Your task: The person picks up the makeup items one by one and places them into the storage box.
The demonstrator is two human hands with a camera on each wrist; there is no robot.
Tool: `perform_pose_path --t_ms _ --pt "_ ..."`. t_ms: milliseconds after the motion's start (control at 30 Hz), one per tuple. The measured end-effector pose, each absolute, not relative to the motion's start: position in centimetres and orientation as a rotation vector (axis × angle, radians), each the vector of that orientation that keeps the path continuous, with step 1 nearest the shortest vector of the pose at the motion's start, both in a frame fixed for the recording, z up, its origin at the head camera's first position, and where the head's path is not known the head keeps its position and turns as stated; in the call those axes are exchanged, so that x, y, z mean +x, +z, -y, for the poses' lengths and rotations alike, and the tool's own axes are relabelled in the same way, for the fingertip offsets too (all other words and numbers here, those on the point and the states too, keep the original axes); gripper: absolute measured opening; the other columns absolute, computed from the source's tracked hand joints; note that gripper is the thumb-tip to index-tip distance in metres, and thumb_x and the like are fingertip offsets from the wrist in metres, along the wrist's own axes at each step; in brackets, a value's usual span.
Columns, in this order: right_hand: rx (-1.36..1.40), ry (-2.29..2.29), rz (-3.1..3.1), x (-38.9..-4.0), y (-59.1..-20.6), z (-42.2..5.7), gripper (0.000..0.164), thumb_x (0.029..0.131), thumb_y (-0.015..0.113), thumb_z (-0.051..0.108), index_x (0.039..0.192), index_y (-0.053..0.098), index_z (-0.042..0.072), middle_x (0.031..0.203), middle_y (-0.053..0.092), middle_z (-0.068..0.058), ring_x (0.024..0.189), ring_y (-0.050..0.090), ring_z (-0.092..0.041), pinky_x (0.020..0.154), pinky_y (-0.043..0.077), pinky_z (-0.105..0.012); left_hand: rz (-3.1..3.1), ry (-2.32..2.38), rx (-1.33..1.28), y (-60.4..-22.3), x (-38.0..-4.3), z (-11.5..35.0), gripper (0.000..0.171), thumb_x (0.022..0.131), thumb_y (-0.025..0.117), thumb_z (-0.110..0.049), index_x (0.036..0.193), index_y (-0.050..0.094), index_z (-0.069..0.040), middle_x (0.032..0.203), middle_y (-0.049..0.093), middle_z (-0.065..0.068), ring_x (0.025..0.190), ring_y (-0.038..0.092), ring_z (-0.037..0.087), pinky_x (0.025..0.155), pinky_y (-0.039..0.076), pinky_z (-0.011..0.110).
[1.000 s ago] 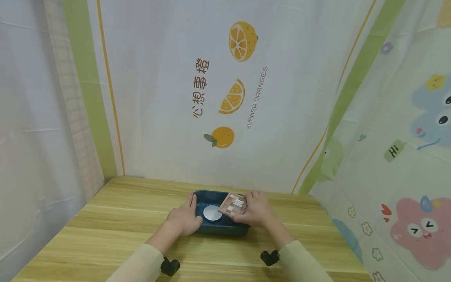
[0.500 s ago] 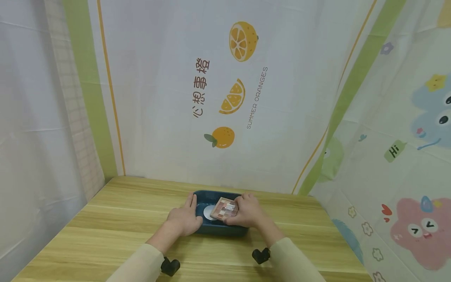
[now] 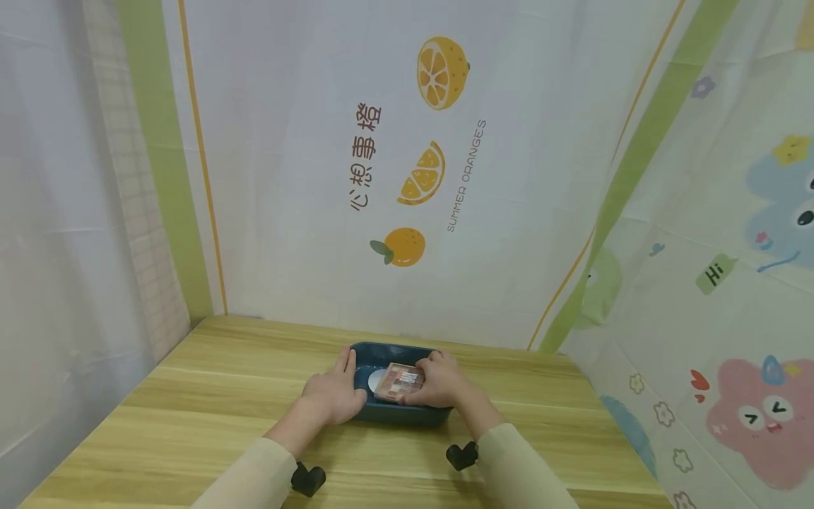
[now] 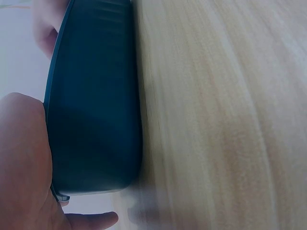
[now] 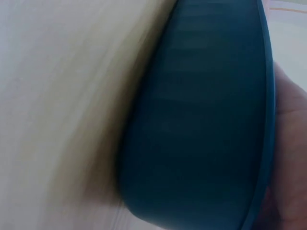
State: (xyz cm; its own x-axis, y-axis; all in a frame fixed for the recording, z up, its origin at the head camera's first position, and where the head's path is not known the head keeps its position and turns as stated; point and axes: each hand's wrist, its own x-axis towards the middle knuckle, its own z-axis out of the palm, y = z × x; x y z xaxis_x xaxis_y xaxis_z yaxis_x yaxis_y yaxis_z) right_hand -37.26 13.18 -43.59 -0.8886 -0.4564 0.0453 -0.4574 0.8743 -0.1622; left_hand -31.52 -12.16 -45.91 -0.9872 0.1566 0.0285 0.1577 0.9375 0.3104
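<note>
A dark blue plastic basin (image 3: 400, 417) stands on the wooden table. My left hand (image 3: 333, 396) holds its left end, with fingers along the rim; the left wrist view shows this hand (image 4: 24, 158) at the basin's rim, one finger reaching past the outside. My right hand (image 3: 440, 382) grips a flat eyeshadow palette (image 3: 399, 382) with pink and brown squares, low inside the basin. A round white disc (image 3: 376, 382) lies on the basin floor, partly covered by the palette. In the right wrist view the basin wall (image 5: 201, 124) hides the palette, and my right hand (image 5: 291, 158) shows behind the rim.
The wooden table (image 3: 210, 410) stretches out on both sides of the basin. A white curtain (image 3: 286, 177) with printed oranges hangs behind it, and a cartoon-printed curtain (image 3: 674, 318) hangs on the right. Black wrist mounts (image 3: 309, 480) show below the sleeves.
My right hand has carried the palette left and down into the basin, over part of the white disc. My left hand has stayed at the basin's left end.
</note>
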Motion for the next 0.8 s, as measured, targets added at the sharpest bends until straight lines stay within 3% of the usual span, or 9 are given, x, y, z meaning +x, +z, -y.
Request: perform_pose_path --t_ms 233,800 --pt "0.823 0.36 3.037 -37.09 -43.82 -13.21 0.068 0.089 0.087 0.051 0.145 0.073 0.016 0.143 0.063 -0.014 0.13 0.054 -0.036 0.115 0.043 -0.061 3.088 -0.49 -0.245 -45.99 -31.56 12.13 0.086 0.101 0.047 -0.036 0.174 0.022 0.003 0.185 0.016 0.018 0.048 0.035 0.017 0.05 0.025 0.033" --pt "0.877 0.395 3.024 -37.13 -44.19 -12.98 0.045 0.097 0.082 0.041 0.138 0.076 0.021 0.147 0.065 -0.008 0.136 0.054 -0.034 0.119 0.04 -0.063 3.086 -0.515 -0.254 -45.88 -31.09 12.3 0.085 0.101 0.047 -0.034 0.174 0.021 0.003 0.185 0.016 0.019 0.048 0.032 0.016 0.05 0.024 0.033"
